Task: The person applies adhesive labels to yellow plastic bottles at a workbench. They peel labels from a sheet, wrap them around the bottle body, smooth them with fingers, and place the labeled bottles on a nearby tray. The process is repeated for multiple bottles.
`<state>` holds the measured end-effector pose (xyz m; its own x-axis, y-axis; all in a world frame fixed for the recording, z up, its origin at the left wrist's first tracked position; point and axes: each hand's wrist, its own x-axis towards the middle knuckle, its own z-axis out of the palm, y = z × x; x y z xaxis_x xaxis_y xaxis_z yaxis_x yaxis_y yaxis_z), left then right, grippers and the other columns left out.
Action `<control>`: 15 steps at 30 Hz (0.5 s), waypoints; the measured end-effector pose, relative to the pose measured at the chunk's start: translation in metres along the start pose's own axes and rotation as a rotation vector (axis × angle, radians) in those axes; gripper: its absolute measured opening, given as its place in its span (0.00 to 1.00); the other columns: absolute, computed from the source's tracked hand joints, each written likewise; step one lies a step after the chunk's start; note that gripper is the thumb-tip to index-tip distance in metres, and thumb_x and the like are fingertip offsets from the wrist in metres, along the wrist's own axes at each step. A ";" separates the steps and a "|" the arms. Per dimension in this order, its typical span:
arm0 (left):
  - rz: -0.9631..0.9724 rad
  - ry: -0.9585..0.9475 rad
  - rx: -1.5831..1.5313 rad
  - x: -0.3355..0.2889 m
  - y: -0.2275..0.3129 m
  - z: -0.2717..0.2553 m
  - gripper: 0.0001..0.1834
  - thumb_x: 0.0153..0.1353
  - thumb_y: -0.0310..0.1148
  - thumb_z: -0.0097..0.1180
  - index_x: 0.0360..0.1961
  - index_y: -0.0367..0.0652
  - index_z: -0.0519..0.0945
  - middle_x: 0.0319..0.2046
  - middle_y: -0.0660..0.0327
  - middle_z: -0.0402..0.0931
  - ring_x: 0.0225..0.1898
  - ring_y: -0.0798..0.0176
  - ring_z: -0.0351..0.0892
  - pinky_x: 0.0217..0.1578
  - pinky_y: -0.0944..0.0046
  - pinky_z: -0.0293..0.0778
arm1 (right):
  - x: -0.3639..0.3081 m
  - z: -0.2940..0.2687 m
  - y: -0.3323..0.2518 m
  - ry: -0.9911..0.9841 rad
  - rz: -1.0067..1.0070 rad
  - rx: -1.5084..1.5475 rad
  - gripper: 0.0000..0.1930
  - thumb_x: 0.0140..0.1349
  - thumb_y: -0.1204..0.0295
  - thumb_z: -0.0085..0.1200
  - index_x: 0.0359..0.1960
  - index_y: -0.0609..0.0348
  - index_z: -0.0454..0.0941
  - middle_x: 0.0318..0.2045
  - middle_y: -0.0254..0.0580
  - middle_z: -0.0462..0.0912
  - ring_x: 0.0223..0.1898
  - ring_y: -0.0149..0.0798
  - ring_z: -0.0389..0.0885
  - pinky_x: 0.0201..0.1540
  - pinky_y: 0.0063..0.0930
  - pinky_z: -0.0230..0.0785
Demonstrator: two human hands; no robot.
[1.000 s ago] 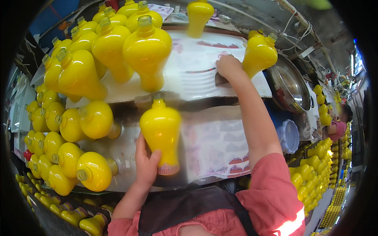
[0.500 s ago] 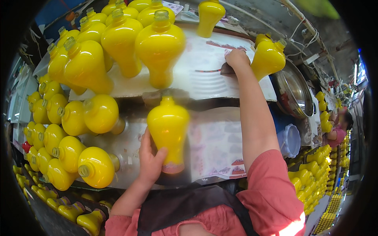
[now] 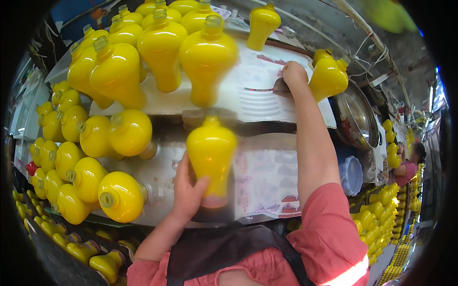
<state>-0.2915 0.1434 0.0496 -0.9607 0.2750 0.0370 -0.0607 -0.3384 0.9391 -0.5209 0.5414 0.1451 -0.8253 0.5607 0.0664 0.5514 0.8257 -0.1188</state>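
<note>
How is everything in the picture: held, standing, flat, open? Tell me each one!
Yellow bottle: held, neck pointing away from the person
Left hand: closed around the bottle's lower part
Right hand: fingers curled at the upper sheet; grip unclear
Upper sheet: flat
Lower sheet: flat
Front upper bottle: standing, uncapped
Plastic bucket: open

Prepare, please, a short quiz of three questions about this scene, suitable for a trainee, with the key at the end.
1. Which hand clasps a yellow bottle?
2. True or false: that bottle has a patterned band near its base.
3. Compared with the right hand, the pale bluish tub is: A) further left; B) further right; C) inside that hand.

Key: 1. The left hand. 2. True. 3. B.
</note>
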 end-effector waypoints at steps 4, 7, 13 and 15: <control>0.140 0.155 0.286 -0.001 0.009 0.009 0.42 0.60 0.27 0.61 0.75 0.35 0.58 0.68 0.48 0.65 0.69 0.51 0.67 0.70 0.53 0.62 | -0.021 -0.013 0.001 0.100 -0.233 0.183 0.10 0.65 0.66 0.59 0.43 0.56 0.85 0.43 0.54 0.88 0.46 0.54 0.86 0.48 0.44 0.77; 0.508 0.228 0.804 -0.004 0.034 0.014 0.36 0.62 0.31 0.60 0.71 0.35 0.66 0.63 0.47 0.70 0.64 0.52 0.72 0.66 0.55 0.65 | -0.059 -0.044 -0.002 0.005 -0.420 0.392 0.08 0.66 0.68 0.56 0.40 0.59 0.81 0.39 0.53 0.88 0.45 0.51 0.86 0.47 0.39 0.76; 0.560 -0.133 0.583 0.030 0.088 0.049 0.22 0.66 0.31 0.58 0.60 0.35 0.78 0.53 0.50 0.77 0.56 0.54 0.77 0.60 0.58 0.71 | -0.187 -0.103 -0.016 -0.183 -0.690 0.648 0.05 0.72 0.71 0.52 0.42 0.59 0.76 0.30 0.39 0.85 0.37 0.31 0.84 0.41 0.27 0.74; 0.300 -0.129 0.363 0.040 0.097 0.069 0.20 0.69 0.33 0.57 0.58 0.34 0.79 0.50 0.54 0.79 0.53 0.59 0.78 0.58 0.61 0.71 | -0.230 -0.113 -0.017 -0.126 -0.804 0.622 0.03 0.72 0.73 0.52 0.41 0.58 0.76 0.27 0.39 0.85 0.33 0.33 0.86 0.37 0.28 0.74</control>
<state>-0.3170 0.1839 0.1658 -0.8786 0.3302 0.3451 0.3345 -0.0902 0.9381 -0.3271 0.4054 0.2438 -0.9497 -0.1849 0.2527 -0.3017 0.7560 -0.5809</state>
